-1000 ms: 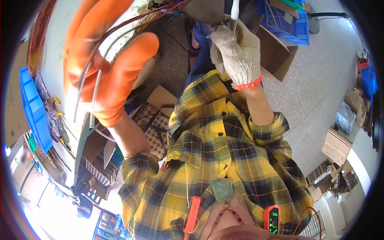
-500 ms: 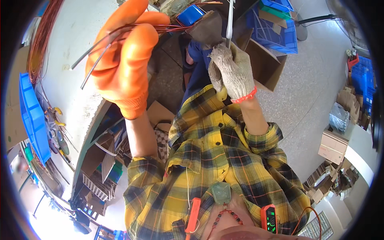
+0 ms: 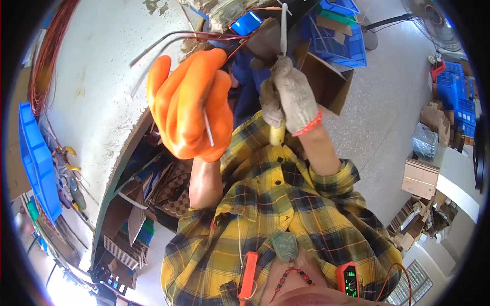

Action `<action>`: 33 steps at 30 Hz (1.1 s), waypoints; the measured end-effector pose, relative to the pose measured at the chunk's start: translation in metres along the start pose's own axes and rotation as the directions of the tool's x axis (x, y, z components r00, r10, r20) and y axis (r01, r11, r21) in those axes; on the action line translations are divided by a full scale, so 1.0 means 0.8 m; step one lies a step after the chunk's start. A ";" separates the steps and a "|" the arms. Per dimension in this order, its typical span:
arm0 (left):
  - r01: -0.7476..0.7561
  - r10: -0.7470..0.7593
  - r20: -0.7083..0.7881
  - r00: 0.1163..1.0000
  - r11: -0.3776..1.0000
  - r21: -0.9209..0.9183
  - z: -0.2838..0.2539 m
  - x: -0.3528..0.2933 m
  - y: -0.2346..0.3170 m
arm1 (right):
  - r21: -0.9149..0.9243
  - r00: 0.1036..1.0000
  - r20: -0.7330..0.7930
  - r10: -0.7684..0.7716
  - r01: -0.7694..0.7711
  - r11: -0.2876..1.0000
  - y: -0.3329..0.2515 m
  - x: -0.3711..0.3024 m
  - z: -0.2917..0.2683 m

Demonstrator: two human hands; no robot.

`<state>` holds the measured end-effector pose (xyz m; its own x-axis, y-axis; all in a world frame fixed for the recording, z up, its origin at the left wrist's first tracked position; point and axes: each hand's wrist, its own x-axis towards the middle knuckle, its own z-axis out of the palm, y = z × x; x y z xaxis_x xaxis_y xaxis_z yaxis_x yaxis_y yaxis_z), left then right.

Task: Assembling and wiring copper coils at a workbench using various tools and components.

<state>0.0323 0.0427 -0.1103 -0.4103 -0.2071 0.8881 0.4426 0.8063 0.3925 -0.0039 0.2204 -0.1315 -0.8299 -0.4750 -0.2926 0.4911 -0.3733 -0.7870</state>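
My left hand, in an orange rubber glove, is curled closed. From its folded fingers sticks the end of a thin grey-sleeved wire. Beyond the fingers, two more grey-sleeved leads reach out to the left. Their reddish-brown strands run to a blue-wrapped block at the bench edge. My right hand, in a grimy pale knitted glove with red trim, grips a tool with a yellow handle and a long whitish shaft pointing away. A dark grey slab lies between the block and the shaft.
The worn white bench lies left, with a bundle of copper-coloured wire, a blue bin and yellow-handled hand tools. A cardboard box, a blue crate and a fan stand far right.
My left hand has moved right and nearer, its fingers turned over. Two grey-sleeved leads it held now lie free beyond it. The right hand and its tool have shifted slightly left.
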 end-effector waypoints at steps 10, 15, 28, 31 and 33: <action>0.461 -0.557 0.075 0.827 0.596 -0.657 0.027 0.076 -0.017 | -0.826 0.948 -0.090 -0.305 0.100 0.554 -0.056 -0.080 -0.007; 0.371 -0.410 0.081 0.908 0.702 -0.608 0.060 0.105 -0.047 | -0.953 0.832 0.273 -0.482 0.165 -0.254 -0.091 -0.067 0.020; 0.565 -0.469 0.328 0.820 0.577 -0.590 0.064 0.105 -0.022 | -0.976 0.861 0.208 -0.463 0.152 -0.157 -0.067 -0.039 0.024; 0.422 -0.279 0.328 0.903 0.727 -0.542 0.044 0.104 -0.027 | -0.983 0.905 0.007 -0.425 0.083 0.161 -0.032 -0.067 0.005; 0.331 -0.170 0.291 0.941 0.639 -0.695 0.005 0.085 -0.069 | -0.943 0.829 0.322 -0.458 0.324 -0.076 -0.047 -0.080 -0.013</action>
<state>-0.0233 -0.0136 -0.0730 -0.6939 -0.1710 0.6994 0.7010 0.0617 0.7105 0.0282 0.2728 -0.0889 -0.8276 -0.4790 0.2927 -0.5557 0.6259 -0.5471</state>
